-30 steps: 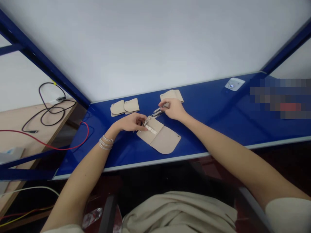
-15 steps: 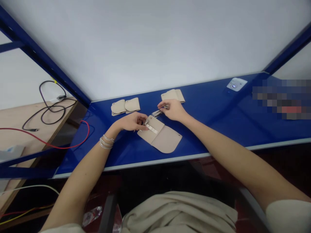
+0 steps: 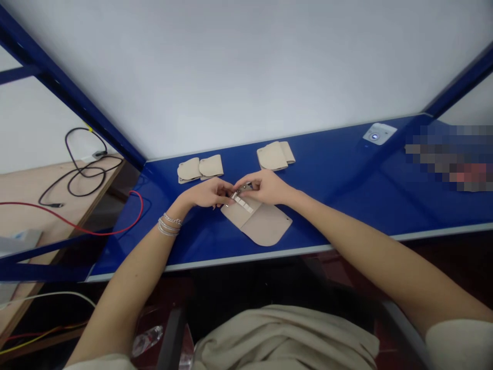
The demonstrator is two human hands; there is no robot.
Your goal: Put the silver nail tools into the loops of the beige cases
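Off the tabletop's left end, black cables [image 3: 82, 164] lie coiled on a wooden bench [image 3: 46, 216], and a red cable [image 3: 77, 225] runs from it across the tabletop's left corner; silver bracelets [image 3: 168, 226] circle the left wrist. The left hand [image 3: 206, 193] reaches in from the front edge of the blue tabletop [image 3: 327, 205], its fingers curled at the upper end of an open beige pouch [image 3: 257, 223], though whether they grip anything I cannot tell (the two hands overlap there). The pouch lies flat near the front edge, around the middle, with a white elastic strip [image 3: 242, 203] across its inner flap. Toward the back edge sits a pair of beige pouches [image 3: 200, 168], well apart from the hands. The right hand [image 3: 267, 187] meets the left just above the strip, its fingers pinching a small steel implement [image 3: 245, 189]; further right lies another beige pouch stack [image 3: 274, 155], then a round-buttoned plate [image 3: 374, 134] near the back right corner.
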